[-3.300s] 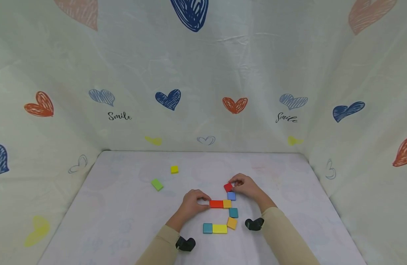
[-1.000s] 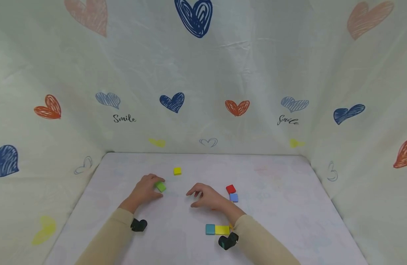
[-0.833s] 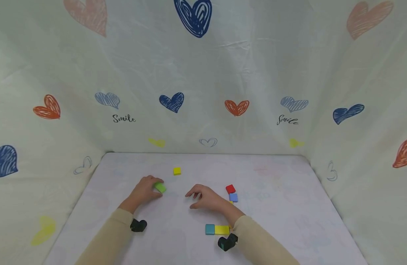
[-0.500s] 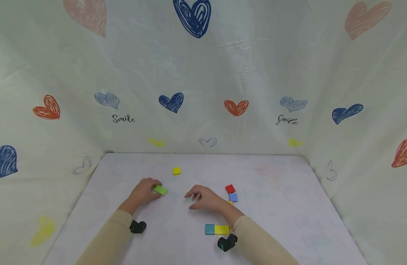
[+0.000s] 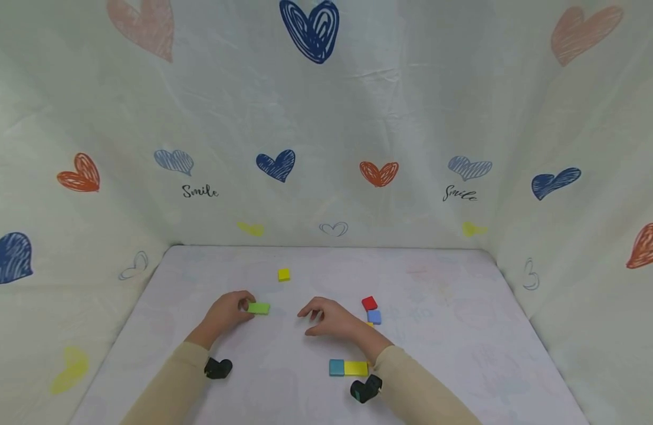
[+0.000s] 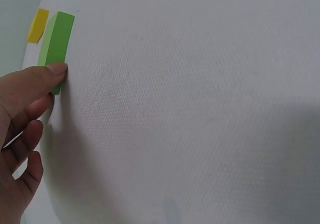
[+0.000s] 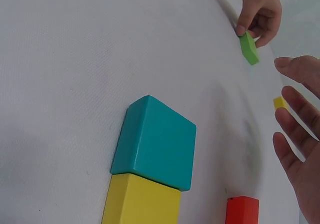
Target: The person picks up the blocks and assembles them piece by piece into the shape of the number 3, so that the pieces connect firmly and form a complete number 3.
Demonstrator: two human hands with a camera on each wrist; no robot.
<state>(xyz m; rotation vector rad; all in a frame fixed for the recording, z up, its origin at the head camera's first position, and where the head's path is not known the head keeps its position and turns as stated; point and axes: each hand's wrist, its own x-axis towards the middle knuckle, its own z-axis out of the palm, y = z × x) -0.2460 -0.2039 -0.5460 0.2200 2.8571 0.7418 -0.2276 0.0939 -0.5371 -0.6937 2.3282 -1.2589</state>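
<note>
My left hand point(image 5: 226, 311) pinches one end of a light green rectangular block point(image 5: 259, 309) between thumb and fingers, at the left of the table. In the left wrist view the thumb lies along the block's side. My right hand point(image 5: 331, 319) hovers over the middle with fingers loosely bent and nothing between them. Under its forearm, part of a row of blocks is hidden. A red block point(image 7: 242, 211) from that row shows below the right hand in the right wrist view. A teal block point(image 5: 336, 367) touches a yellow rectangular block point(image 5: 356, 368) near the right wrist.
A small yellow block point(image 5: 284, 274) lies alone farther back. Right of my right hand, a red cube point(image 5: 369, 303) sits against a blue cube point(image 5: 374, 317), with a sliver of an orange-yellow block point(image 5: 370, 324) below. A heart-printed curtain point(image 5: 326, 118) rises behind the table.
My left hand left the red rectangular block, took the green block and turned it from slanted to level. My right hand let go of the red cube and moved left, then stayed.
</note>
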